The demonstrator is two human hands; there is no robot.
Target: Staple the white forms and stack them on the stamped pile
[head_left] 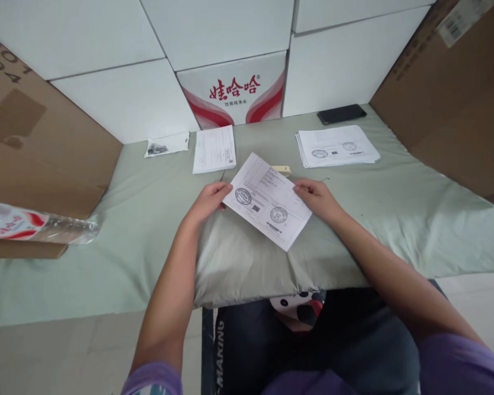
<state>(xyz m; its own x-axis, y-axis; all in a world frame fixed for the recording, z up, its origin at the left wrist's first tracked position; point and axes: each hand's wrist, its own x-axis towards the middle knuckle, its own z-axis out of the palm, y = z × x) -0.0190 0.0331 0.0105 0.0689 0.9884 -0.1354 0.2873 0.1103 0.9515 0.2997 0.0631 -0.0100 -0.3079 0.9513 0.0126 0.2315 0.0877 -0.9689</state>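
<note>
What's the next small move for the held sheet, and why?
Probably shift the sheet toward the right stack: both show two round or oval stamps, while I can't make out any on the left stack. The left hand and right hand already grip it.

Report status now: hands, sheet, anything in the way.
Left hand and right hand both holding stamped sheet, one at each side. Stamps facing the camera. Nothing seen blocking it; pale yellow object partly hidden behind.
</note>
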